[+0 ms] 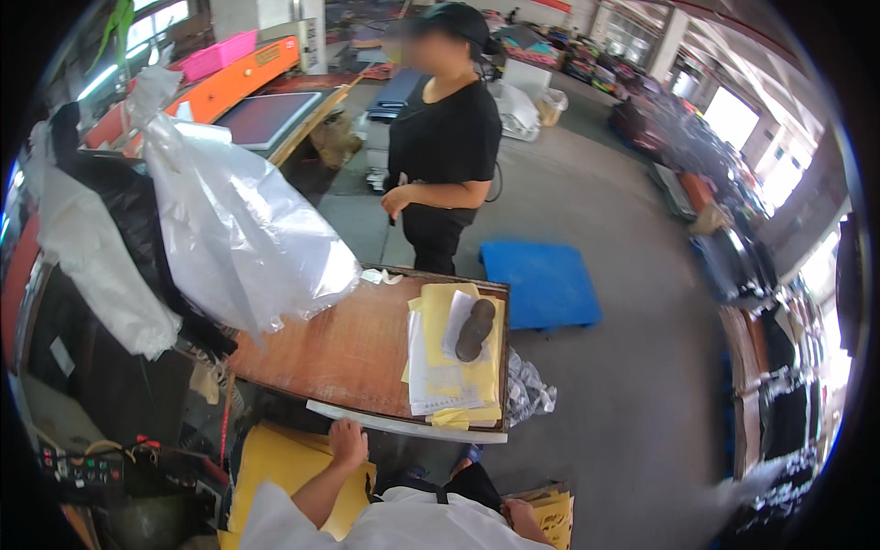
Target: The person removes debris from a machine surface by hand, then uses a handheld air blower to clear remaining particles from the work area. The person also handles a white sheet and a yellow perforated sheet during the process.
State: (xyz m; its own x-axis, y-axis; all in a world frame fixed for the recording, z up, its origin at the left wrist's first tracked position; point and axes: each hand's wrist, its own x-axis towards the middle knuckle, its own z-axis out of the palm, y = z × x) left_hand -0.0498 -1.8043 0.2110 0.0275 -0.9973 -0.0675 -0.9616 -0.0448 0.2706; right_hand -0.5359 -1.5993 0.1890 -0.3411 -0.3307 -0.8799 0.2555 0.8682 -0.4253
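My left hand is just below the front edge of a brown wooden table, above yellow sheets. Its fingers look curled; whatever they may hold is hidden. Low beside my body, my right hand is close to more yellow sheets, its fingers mostly out of sight. On the table's right end lies a stack of yellow and white papers. A dark, rounded, elongated object rests on top of it.
Clear plastic bags hang over the table's left side, beside a black one. A person in black stands across the table. Behind its right corner is a blue pallet. Stacked material lines the right side.
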